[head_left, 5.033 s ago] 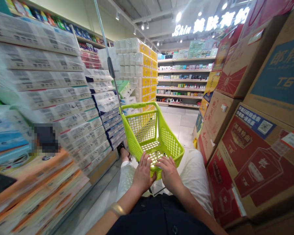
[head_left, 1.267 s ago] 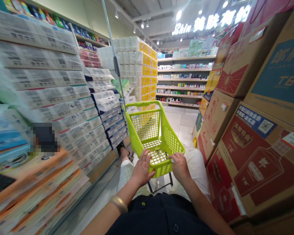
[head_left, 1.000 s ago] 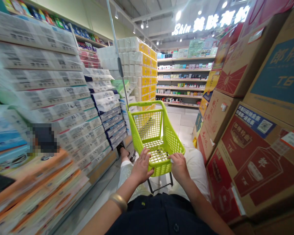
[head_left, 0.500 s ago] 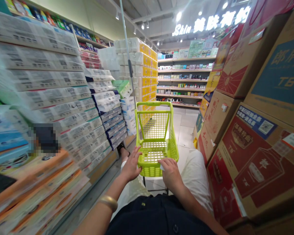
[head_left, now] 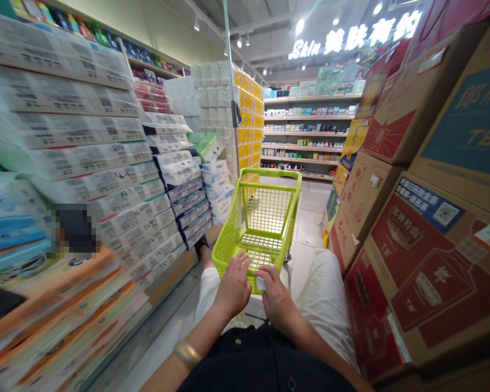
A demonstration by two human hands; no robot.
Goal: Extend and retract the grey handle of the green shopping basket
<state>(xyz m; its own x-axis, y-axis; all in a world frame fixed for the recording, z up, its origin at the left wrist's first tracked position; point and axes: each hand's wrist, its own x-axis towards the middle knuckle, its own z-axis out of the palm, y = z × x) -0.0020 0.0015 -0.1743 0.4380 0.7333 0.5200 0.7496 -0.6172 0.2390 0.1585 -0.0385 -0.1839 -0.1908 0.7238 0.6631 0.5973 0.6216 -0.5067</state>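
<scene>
A lime-green plastic shopping cart (head_left: 267, 207) with mesh sides stands between my knees, and nothing lies in its basket. My left hand (head_left: 234, 286) is at the cart's near edge, its fingers stretched out and slightly apart; whether it touches the rim I cannot tell. Beside it, my right hand (head_left: 275, 291) is closed in a pinch around a small white piece (head_left: 261, 283), perhaps paper. A thin grey pole (head_left: 230, 65) rises at the cart's left side.
Packs of wrapped paper goods (head_left: 90, 130) are stacked on my left, with yellow-and-white tissue packs (head_left: 247, 117) farther on. Cardboard cartons (head_left: 424, 261) wall the right side. Shelves of small products (head_left: 306, 133) cross the far end of the tiled aisle (head_left: 308, 218).
The cart has turned, its far end swinging right and its near corner shifting left. The pole has moved right. My left hand has come rightward, close to my right hand.
</scene>
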